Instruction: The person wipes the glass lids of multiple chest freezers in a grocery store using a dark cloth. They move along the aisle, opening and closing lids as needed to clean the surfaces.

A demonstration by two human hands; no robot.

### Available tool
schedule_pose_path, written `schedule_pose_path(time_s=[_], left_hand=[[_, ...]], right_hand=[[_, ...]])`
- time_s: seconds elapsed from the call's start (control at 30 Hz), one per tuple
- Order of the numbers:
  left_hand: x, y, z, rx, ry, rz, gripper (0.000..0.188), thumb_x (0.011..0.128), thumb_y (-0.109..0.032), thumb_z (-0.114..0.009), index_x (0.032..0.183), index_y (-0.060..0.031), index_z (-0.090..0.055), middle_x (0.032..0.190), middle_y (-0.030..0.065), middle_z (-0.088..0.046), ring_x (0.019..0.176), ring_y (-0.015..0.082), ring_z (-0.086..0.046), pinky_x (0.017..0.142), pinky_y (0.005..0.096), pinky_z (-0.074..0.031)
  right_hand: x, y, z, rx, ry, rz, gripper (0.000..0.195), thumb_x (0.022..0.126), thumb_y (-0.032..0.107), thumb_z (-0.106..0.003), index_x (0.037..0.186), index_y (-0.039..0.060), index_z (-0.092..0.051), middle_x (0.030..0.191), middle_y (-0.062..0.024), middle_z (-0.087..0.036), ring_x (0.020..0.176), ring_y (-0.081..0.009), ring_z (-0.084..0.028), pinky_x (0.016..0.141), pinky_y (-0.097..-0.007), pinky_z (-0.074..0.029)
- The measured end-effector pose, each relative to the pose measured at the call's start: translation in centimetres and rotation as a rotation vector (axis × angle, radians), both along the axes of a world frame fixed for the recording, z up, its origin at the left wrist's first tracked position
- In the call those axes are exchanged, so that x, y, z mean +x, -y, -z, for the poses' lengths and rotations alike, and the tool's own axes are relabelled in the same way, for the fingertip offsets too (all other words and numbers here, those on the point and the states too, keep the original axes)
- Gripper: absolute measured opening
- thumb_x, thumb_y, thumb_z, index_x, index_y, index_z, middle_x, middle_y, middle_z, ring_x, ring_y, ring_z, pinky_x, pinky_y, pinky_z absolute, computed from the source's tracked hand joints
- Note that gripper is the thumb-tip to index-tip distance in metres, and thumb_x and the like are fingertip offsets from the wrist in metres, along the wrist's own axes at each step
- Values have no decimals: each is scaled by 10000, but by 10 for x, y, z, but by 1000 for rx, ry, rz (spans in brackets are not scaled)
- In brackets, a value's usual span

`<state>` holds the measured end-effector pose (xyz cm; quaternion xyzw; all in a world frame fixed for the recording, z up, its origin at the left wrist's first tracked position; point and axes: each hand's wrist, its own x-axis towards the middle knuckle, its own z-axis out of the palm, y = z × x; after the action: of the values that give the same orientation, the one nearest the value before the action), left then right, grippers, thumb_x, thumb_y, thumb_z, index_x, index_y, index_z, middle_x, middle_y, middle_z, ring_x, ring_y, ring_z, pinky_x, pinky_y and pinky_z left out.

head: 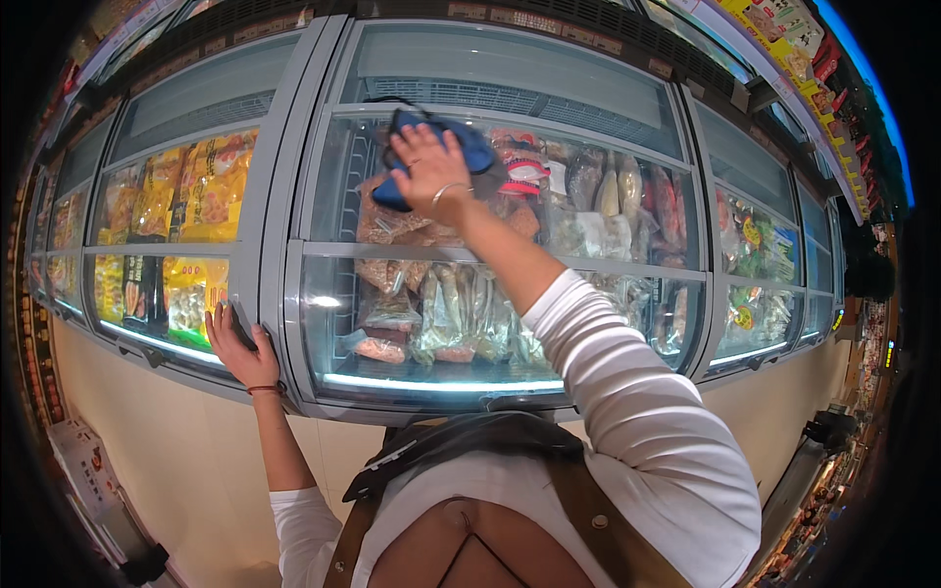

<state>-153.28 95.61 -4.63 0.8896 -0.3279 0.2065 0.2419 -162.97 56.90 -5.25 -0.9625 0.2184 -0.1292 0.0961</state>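
Observation:
My right hand (pixel 428 167) lies with its fingers spread on a dark blue cloth (pixel 476 147). It presses the cloth to the sliding glass lid (pixel 334 187) of a chest freezer, towards the lid's upper left. Under the glass are bagged frozen meat (pixel 390 272), wrapped whole fish (pixel 628 180) and a red-and-white package (pixel 526 176). Near the freezer's front left corner, my left hand (pixel 241 351) rests on the grey frame (pixel 268 213) beside the neighbouring lid, with nothing visibly held in it.
Yellow food bags (pixel 217 180) fill the freezer section to the left. Another section with packaged food (pixel 757 239) adjoins on the right. Shelving with price labels (pixel 581 33) runs along the back. A black waist bag (pixel 485 441) at my front is close to the freezer edge. Pale floor (pixel 169 441) lies behind.

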Motion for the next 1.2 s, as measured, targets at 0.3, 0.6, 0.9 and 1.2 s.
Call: schedule_pose_path(time_s=[0.3,0.6,0.9,1.2], left_hand=[[0,3,3,-54,-38,-51,497,837,-238,-568,1261,13,-504,1369,177,-488,1335,414,-350,1097,503,-277],[-6,12,-6,-66,-35,-28,500,800,-232,-626,1224,11,-523,1328,183,-506,1317,384,-376,1085,480,-300],[0,7,-1,-59,-83,-15,475,806,-247,-576,1197,20,-532,1311,186,-512,1319,410,-360,1078,506,-288],[-3,5,-1,-24,-104,23,539,889,-374,-501,1241,35,-492,1316,223,-491,1318,425,-346,1095,525,-255]], right_hand=[[-338,204,11,89,-392,1156,675,965,537,-296,1538,203,-173,1610,-10,-127,1479,-213,-121,1134,-590,-131],[-56,87,3,-88,-281,476,666,965,507,-315,1520,150,-229,1596,-57,-174,1476,-252,-123,1160,-534,-69],[102,-78,-12,36,-208,-243,689,974,457,-352,1502,30,-231,1590,-151,-130,1478,-292,-64,1163,-537,-14],[184,74,-15,273,-194,-82,598,982,405,-318,1515,142,-246,1587,-50,-205,1461,-226,-183,1175,-501,-67]])
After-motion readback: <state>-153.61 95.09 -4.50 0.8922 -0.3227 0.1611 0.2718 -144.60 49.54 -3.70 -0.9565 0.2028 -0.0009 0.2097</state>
